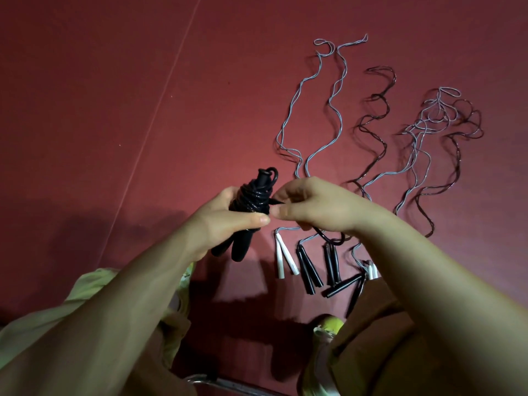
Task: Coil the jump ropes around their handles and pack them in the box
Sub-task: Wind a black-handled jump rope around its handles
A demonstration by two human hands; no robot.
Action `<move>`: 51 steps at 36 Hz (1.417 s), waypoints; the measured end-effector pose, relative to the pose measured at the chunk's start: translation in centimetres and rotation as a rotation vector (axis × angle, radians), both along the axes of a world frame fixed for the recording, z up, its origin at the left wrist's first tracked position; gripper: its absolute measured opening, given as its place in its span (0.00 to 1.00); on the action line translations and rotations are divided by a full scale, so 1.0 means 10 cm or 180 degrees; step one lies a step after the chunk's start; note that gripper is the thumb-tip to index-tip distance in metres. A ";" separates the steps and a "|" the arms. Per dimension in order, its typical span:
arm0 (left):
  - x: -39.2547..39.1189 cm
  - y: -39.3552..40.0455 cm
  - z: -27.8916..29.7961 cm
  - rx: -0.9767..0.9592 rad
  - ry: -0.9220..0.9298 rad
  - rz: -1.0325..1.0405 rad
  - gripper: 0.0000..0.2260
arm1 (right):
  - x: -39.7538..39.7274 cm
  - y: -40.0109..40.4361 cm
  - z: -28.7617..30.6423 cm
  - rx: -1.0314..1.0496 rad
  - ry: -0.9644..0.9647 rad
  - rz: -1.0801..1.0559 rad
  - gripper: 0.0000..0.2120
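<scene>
My left hand (228, 221) grips a pair of black jump rope handles (243, 244), held upright with the black rope (254, 195) wound around their upper part. My right hand (311, 207) pinches the free end of that black rope beside the coil; a loop of it hangs below my right wrist. On the red floor to the right lie several uncoiled ropes: one with white handles (283, 260), two with black handles (308, 267) (333, 264), and more partly hidden under my right arm. No box is in view.
The loose ropes stretch away in wavy grey (311, 110) and dark (374, 118) lines across the red mat (114, 81). My knees, in yellow-green and brown cloth, fill the bottom edge. A metal bar (228, 384) shows at the bottom.
</scene>
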State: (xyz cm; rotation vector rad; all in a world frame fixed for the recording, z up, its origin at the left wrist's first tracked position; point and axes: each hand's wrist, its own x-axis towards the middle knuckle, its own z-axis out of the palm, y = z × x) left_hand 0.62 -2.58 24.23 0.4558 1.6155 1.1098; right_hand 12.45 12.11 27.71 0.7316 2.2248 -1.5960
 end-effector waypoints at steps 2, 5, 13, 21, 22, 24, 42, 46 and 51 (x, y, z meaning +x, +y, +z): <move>0.00 0.01 0.01 0.0083 0.0055 -0.0069 0.23 | 0.00 -0.02 0.01 -0.0134 0.0011 -0.0087 0.29; 0.01 0.00 -0.01 -0.0054 0.0527 -0.0146 0.23 | 0.01 -0.05 -0.01 -0.0111 0.0000 -0.0170 0.23; 0.04 -0.01 0.04 -0.0073 0.0949 -0.0276 0.29 | -0.01 -0.08 -0.06 0.0003 0.0240 -0.0473 0.20; 0.00 -0.05 -0.01 0.0328 -0.0292 -0.0215 0.27 | 0.01 -0.02 0.01 -0.0343 0.0190 -0.0639 0.10; 0.00 -0.04 -0.02 0.0323 -0.0228 -0.0190 0.26 | 0.01 -0.01 0.02 -0.0447 0.0127 -0.0651 0.10; 0.00 -0.03 -0.04 0.0333 -0.0082 -0.0058 0.23 | 0.02 -0.01 0.02 -0.0636 0.0021 -0.0683 0.13; 0.01 0.00 0.02 0.0181 0.0738 0.0289 0.19 | -0.01 -0.08 0.05 -0.0951 -0.0086 -0.0872 0.06; -0.03 -0.02 -0.02 0.0215 0.0751 0.0512 0.19 | 0.00 -0.07 0.09 -0.1340 -0.0041 -0.0839 0.08; -0.04 0.00 -0.03 0.0328 0.0665 0.0791 0.18 | -0.01 -0.07 0.13 -0.1322 0.0153 -0.0930 0.09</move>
